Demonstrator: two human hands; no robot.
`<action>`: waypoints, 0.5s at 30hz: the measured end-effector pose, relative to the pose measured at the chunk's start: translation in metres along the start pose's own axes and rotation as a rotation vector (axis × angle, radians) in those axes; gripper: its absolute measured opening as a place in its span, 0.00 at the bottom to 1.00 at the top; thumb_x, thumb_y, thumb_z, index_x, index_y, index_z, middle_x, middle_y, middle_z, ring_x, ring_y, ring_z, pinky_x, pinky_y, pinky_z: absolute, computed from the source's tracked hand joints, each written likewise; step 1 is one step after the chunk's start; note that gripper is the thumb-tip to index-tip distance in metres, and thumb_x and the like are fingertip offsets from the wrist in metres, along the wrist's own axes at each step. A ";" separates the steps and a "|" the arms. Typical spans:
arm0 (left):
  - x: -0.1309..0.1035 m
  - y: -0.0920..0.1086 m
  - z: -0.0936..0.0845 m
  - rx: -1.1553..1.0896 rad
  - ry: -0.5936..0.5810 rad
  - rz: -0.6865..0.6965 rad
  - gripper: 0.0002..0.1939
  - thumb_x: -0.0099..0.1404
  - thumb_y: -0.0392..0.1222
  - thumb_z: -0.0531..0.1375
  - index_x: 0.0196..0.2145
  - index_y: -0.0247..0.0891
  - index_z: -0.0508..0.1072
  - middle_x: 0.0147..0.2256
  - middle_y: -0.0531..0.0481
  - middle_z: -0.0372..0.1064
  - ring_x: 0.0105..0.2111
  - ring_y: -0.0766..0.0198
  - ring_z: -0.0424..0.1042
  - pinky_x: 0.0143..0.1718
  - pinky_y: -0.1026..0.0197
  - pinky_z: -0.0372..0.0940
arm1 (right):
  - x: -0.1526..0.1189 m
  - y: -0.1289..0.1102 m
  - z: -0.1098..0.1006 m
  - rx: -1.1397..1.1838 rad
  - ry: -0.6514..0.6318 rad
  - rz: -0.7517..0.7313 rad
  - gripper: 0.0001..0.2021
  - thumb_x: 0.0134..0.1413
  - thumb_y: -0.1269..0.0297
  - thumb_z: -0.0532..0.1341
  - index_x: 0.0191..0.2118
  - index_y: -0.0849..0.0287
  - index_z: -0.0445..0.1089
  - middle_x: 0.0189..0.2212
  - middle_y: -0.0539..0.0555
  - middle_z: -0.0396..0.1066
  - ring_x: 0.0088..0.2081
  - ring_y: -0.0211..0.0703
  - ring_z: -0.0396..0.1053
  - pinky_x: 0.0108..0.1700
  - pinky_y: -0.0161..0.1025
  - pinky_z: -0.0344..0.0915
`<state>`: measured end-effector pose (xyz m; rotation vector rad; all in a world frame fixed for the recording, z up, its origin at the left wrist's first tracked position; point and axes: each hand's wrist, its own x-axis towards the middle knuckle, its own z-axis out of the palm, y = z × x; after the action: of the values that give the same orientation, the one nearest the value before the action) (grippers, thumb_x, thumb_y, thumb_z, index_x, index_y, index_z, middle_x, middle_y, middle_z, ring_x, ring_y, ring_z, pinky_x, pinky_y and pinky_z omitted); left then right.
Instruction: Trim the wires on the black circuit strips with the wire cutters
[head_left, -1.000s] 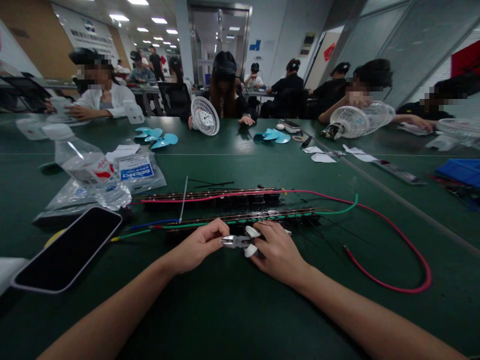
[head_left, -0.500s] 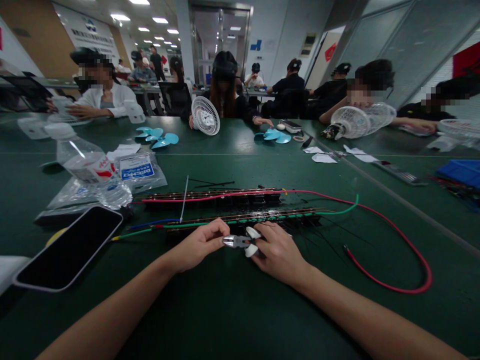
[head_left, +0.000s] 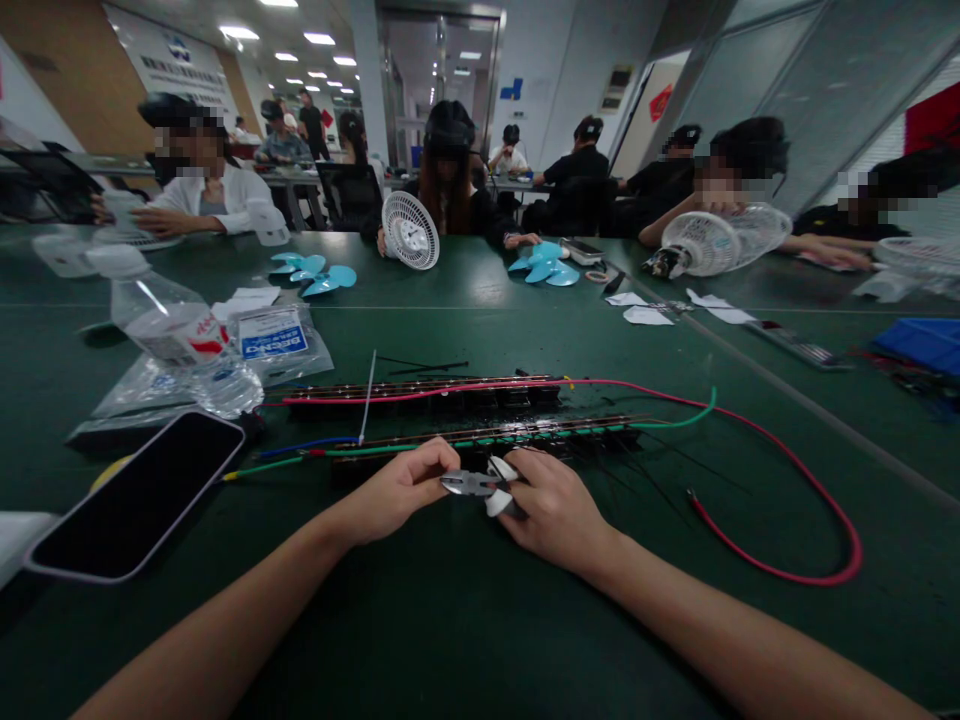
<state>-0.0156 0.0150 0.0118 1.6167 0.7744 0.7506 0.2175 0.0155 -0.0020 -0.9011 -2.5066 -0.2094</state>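
Observation:
My right hand [head_left: 559,500] is closed on the white handles of small pliers [head_left: 471,484], whose metal jaws point left. At the jaw tips my left hand [head_left: 397,490] has thumb and forefinger pinched together; what lies between them is too small to make out. Just beyond both hands lies a long dark strip [head_left: 487,437] with a green wire [head_left: 690,424] along it. Behind it is a second dark strip [head_left: 502,395] with a red wire [head_left: 806,470] that curves round to the right. A pale cable tie [head_left: 368,400] stands up from the nearer strip.
On the left are a phone [head_left: 139,500], a plastic bottle [head_left: 176,330] and a labelled plastic bag [head_left: 277,340]. Thin black ties [head_left: 667,480] lie right of my hands. Across the table [head_left: 450,335], several people sit with white fan parts and blue fan blades [head_left: 544,264].
The pliers have turned slightly in my right hand, and their handles are closer together. My left hand has hardly moved. Across the table, a person's hand has shifted a little near the blue blades.

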 end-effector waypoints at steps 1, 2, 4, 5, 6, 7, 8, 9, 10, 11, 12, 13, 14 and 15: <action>0.000 0.000 0.000 0.000 -0.002 -0.001 0.08 0.66 0.44 0.55 0.32 0.37 0.64 0.34 0.52 0.56 0.34 0.64 0.58 0.39 0.61 0.56 | 0.000 -0.001 0.000 0.001 0.002 0.005 0.04 0.47 0.68 0.63 0.26 0.62 0.71 0.37 0.61 0.69 0.38 0.48 0.65 0.39 0.44 0.67; 0.000 0.000 0.000 0.000 0.000 -0.001 0.08 0.66 0.44 0.55 0.32 0.37 0.64 0.34 0.52 0.56 0.35 0.64 0.58 0.40 0.61 0.56 | 0.000 -0.001 0.000 0.000 0.004 0.011 0.04 0.47 0.68 0.63 0.26 0.62 0.71 0.38 0.62 0.68 0.38 0.49 0.65 0.39 0.45 0.67; 0.000 -0.001 -0.001 -0.010 0.007 0.003 0.08 0.66 0.44 0.55 0.33 0.37 0.65 0.35 0.52 0.56 0.35 0.64 0.58 0.41 0.60 0.56 | 0.001 -0.001 -0.001 -0.001 -0.002 0.023 0.04 0.47 0.67 0.62 0.27 0.62 0.71 0.38 0.62 0.68 0.38 0.49 0.65 0.39 0.46 0.67; -0.001 -0.001 -0.001 -0.019 0.011 0.003 0.08 0.67 0.43 0.55 0.33 0.37 0.65 0.35 0.52 0.57 0.36 0.64 0.58 0.41 0.60 0.56 | 0.002 -0.001 -0.001 -0.001 -0.005 0.028 0.04 0.47 0.67 0.62 0.27 0.62 0.71 0.39 0.63 0.68 0.39 0.50 0.65 0.40 0.46 0.67; -0.001 -0.002 -0.001 -0.033 0.014 0.003 0.07 0.67 0.43 0.55 0.33 0.37 0.65 0.35 0.52 0.57 0.36 0.64 0.58 0.42 0.60 0.56 | 0.002 0.000 -0.002 0.000 -0.006 0.033 0.04 0.48 0.67 0.62 0.28 0.63 0.72 0.39 0.63 0.68 0.40 0.51 0.65 0.41 0.47 0.67; -0.001 -0.002 -0.001 -0.050 0.017 0.004 0.07 0.67 0.43 0.55 0.34 0.37 0.65 0.36 0.51 0.57 0.36 0.64 0.58 0.43 0.60 0.56 | 0.002 0.000 -0.002 0.000 -0.006 0.038 0.05 0.48 0.67 0.62 0.29 0.63 0.72 0.40 0.64 0.68 0.41 0.52 0.65 0.42 0.48 0.67; -0.001 -0.003 -0.001 -0.068 0.016 0.005 0.07 0.67 0.43 0.55 0.34 0.37 0.65 0.36 0.51 0.57 0.37 0.64 0.59 0.43 0.60 0.56 | 0.002 0.001 -0.003 0.002 -0.006 0.042 0.05 0.48 0.67 0.62 0.30 0.63 0.72 0.41 0.64 0.68 0.42 0.53 0.65 0.43 0.49 0.66; -0.001 -0.005 0.000 -0.090 0.015 0.009 0.07 0.67 0.42 0.55 0.34 0.37 0.65 0.36 0.51 0.58 0.37 0.63 0.59 0.44 0.59 0.56 | 0.002 0.002 -0.004 0.005 -0.007 0.047 0.06 0.48 0.67 0.61 0.31 0.64 0.72 0.41 0.64 0.67 0.43 0.53 0.65 0.44 0.50 0.66; -0.001 -0.006 0.000 -0.114 0.015 0.015 0.06 0.67 0.42 0.54 0.34 0.37 0.65 0.36 0.51 0.58 0.38 0.63 0.59 0.44 0.59 0.56 | 0.001 0.002 -0.004 0.009 -0.009 0.051 0.06 0.48 0.66 0.61 0.32 0.63 0.72 0.42 0.64 0.67 0.44 0.53 0.65 0.44 0.51 0.66; -0.001 -0.008 0.000 -0.139 0.015 0.023 0.06 0.67 0.42 0.55 0.34 0.37 0.65 0.35 0.51 0.58 0.38 0.63 0.59 0.44 0.59 0.56 | 0.001 0.003 -0.005 0.013 -0.013 0.054 0.06 0.49 0.66 0.61 0.33 0.63 0.73 0.43 0.64 0.67 0.44 0.53 0.65 0.45 0.51 0.66; -0.001 -0.009 0.000 -0.163 0.018 0.031 0.06 0.67 0.42 0.55 0.34 0.37 0.65 0.35 0.51 0.58 0.38 0.63 0.59 0.44 0.59 0.56 | 0.001 0.004 -0.006 0.016 -0.017 0.056 0.07 0.49 0.66 0.61 0.33 0.62 0.73 0.43 0.64 0.67 0.44 0.53 0.65 0.45 0.52 0.66; -0.001 -0.011 0.000 -0.182 0.019 0.035 0.06 0.67 0.42 0.55 0.34 0.37 0.65 0.35 0.51 0.58 0.37 0.63 0.59 0.44 0.60 0.56 | 0.001 0.005 -0.007 0.017 -0.022 0.057 0.07 0.49 0.66 0.60 0.33 0.62 0.73 0.43 0.63 0.66 0.44 0.53 0.64 0.46 0.53 0.65; -0.001 -0.012 0.000 -0.198 0.019 0.037 0.06 0.67 0.42 0.55 0.34 0.37 0.65 0.35 0.51 0.58 0.37 0.63 0.59 0.43 0.60 0.56 | 0.000 0.005 -0.008 0.016 -0.027 0.058 0.07 0.49 0.66 0.61 0.34 0.62 0.73 0.44 0.63 0.66 0.44 0.53 0.64 0.46 0.53 0.65; -0.001 -0.013 0.000 -0.210 0.020 0.037 0.06 0.67 0.42 0.55 0.34 0.37 0.65 0.35 0.51 0.58 0.37 0.63 0.59 0.43 0.60 0.56 | 0.000 0.005 -0.008 0.011 -0.032 0.059 0.07 0.49 0.66 0.61 0.33 0.62 0.73 0.44 0.63 0.66 0.45 0.53 0.64 0.46 0.53 0.65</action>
<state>-0.0175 0.0157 -0.0007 1.4396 0.6584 0.8470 0.2237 0.0174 0.0056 -0.9804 -2.5034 -0.1636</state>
